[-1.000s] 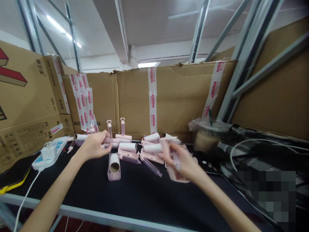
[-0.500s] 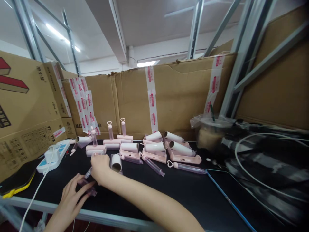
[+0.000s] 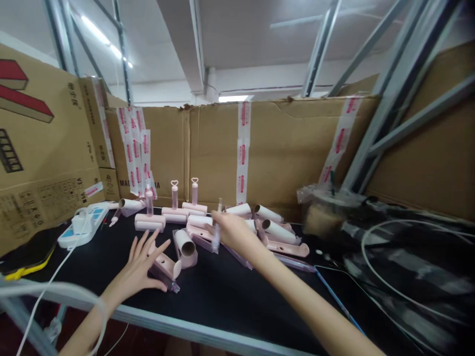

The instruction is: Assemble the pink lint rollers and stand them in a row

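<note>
My left hand (image 3: 143,264) has its fingers spread, with fingertips at a pale pink lint-roller frame (image 3: 167,267) lying on the black tabletop; a clear purplish part shows along its near side. My right hand (image 3: 233,231) is closed around a slim translucent stick (image 3: 216,235), held upright and blurred, so its exact kind is unclear. It hovers in front of the pile and covers part of it. Between the hands, a white paper roll (image 3: 185,243) with a cardboard core leans in a clear purplish cover.
Behind stand pink rollers with heart-looped handles (image 3: 174,198). More white rolls (image 3: 279,230) and pink frames lie to the right. A power strip (image 3: 85,227) is at left, a plastic drink cup (image 3: 326,212) and cables at right. Cardboard walls (image 3: 211,148) enclose the back; a metal edge (image 3: 178,326) runs in front.
My right hand has moved right, away from my left hand, carrying the translucent stick. My left hand has shifted right and spread its fingers. The head view has turned slightly left.
</note>
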A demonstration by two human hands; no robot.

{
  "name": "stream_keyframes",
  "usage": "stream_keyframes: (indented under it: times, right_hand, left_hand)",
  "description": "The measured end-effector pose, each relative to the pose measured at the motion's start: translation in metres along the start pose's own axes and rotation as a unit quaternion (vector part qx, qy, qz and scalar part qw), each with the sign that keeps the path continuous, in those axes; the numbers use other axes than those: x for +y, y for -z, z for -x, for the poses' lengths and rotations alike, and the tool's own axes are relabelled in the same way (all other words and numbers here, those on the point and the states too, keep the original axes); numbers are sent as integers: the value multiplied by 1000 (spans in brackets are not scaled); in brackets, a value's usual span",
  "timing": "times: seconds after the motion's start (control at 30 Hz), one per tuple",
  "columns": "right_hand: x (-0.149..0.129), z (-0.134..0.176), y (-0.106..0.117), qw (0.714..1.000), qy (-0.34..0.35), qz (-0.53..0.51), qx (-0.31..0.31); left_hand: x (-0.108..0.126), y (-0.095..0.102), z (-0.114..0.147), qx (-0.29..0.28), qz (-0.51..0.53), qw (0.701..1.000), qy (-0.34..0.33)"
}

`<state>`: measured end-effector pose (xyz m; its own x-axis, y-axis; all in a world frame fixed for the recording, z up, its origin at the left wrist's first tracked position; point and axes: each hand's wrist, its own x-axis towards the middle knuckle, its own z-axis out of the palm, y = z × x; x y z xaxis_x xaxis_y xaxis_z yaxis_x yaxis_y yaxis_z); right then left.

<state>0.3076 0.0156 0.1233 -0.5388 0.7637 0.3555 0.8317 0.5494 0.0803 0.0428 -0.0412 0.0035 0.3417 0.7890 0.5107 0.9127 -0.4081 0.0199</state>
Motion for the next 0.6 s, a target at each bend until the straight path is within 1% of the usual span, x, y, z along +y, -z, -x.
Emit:
stream_keyframes:
  times: [0.1,0.17,0.2,0.27,0.37,0.47,0.53,0.6]
  right_hand:
    - [42,29,-20,998,-12,38,-39]
    - [59,45,-38,997,-3,52,-54]
    - [65,51,-47,997,4,55,-56]
    - [75,57,-60,997,15,64,-41]
    - [88,58,-72,997,20,78,5]
    - [96,55,-75,997,20,76,26]
    - [97,54,-74,997,24,72,32]
    - [97,56,-71,998,23,47,47]
  left_hand:
    - [-1,-1,-28,-60,21,994,-88]
    - [5,-7,-42,-86,50,986,-131]
    - [9,-11,-47,-91,63,984,-141]
    - [22,-21,-56,-87,81,984,-136]
    - [42,-37,-66,-56,87,989,-103]
    - [57,-49,-78,-31,81,992,-89]
    - [62,-54,-86,-25,79,992,-91]
    - [62,-57,-94,-31,83,991,-98]
